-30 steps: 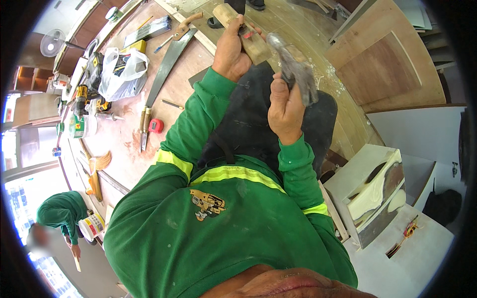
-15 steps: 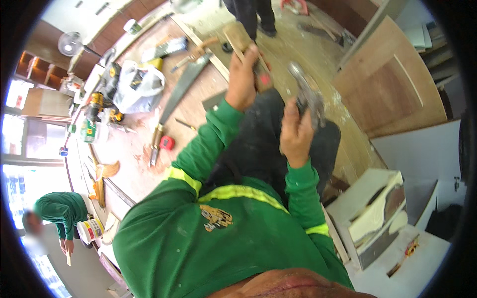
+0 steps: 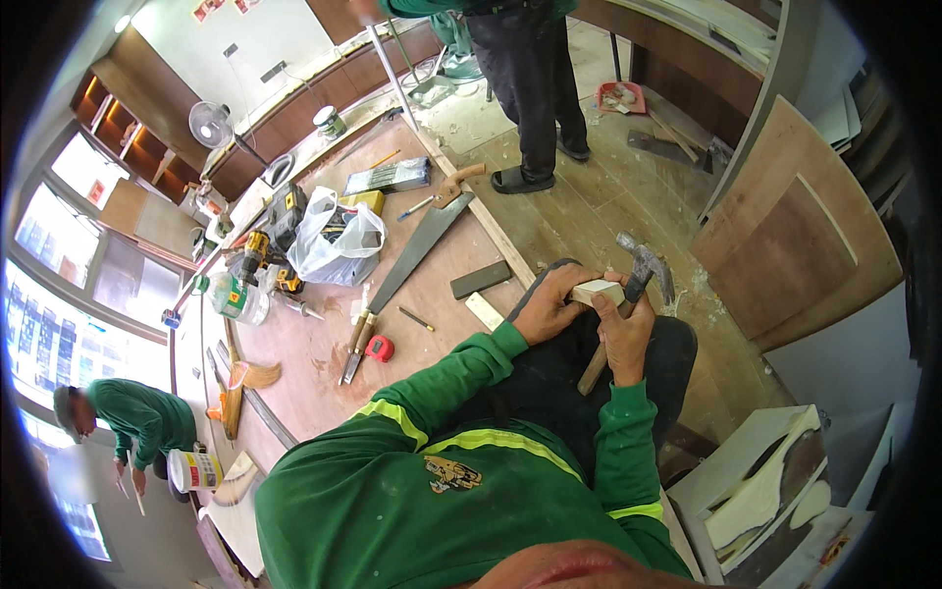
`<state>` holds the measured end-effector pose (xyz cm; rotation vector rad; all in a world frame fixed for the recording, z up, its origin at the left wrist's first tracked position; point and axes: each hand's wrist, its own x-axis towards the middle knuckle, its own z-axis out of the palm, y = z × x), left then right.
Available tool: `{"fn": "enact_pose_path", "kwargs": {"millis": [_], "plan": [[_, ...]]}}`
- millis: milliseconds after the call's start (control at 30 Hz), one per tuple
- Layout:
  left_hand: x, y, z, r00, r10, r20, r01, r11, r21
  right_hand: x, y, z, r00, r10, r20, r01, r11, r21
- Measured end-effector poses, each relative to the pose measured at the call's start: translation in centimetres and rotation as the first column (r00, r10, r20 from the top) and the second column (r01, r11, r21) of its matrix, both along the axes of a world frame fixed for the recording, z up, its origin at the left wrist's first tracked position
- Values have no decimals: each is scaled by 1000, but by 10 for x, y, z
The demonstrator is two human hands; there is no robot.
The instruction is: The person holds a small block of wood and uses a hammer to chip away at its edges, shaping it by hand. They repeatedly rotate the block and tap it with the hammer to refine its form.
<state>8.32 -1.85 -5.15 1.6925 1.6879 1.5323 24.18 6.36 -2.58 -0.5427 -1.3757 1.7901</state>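
My left hand [image 3: 551, 306] is closed around a pale wooden block [image 3: 595, 291], held above my dark-trousered lap. Close against it, my right hand [image 3: 628, 336] grips a claw hammer [image 3: 648, 267] just below its head. The hammer's metal head points up and away from me, while its wooden handle slants down toward my lap. My right thumb lies by the near end of the block, and whether it presses on it I cannot tell. Fingers hide part of the block.
On the worktable [image 3: 294, 344] to my left lie a handsaw [image 3: 417, 260], a red tape measure [image 3: 380, 348], chisels [image 3: 356, 344], a grey block [image 3: 481, 280], a plastic bag [image 3: 339, 240] and a drill [image 3: 255, 257]. One person [image 3: 525, 88] stands ahead; another [image 3: 142, 422] bends at far left.
My hands have come together over my lap, bringing the block beside the hammer head. The view has shifted, showing more of the person standing ahead.
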Motion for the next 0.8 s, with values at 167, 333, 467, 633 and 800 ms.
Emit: {"fn": "enact_pose_path", "kwargs": {"millis": [167, 333, 467, 633, 800], "plan": [[8, 2, 3, 946, 120, -300, -143, 988, -55, 19, 22, -15, 999, -45, -15, 41, 972, -231], [17, 11, 4, 939, 47, -339, -96, 987, -126, 42, 62, -52, 989, -62, -135, -24, 831, -555], [49, 15, 7, 922, 53, -384, -104, 988, -111, 55, 77, -63, 964, -68, -256, -126, 732, -670], [73, 10, 9, 921, 88, -379, -155, 976, -151, 66, 81, -62, 945, 59, -321, -264, 716, -646], [61, -5, 15, 966, 5, -257, -74, 963, -260, 54, 78, -68, 944, 103, -312, -294, 689, -663]]}}
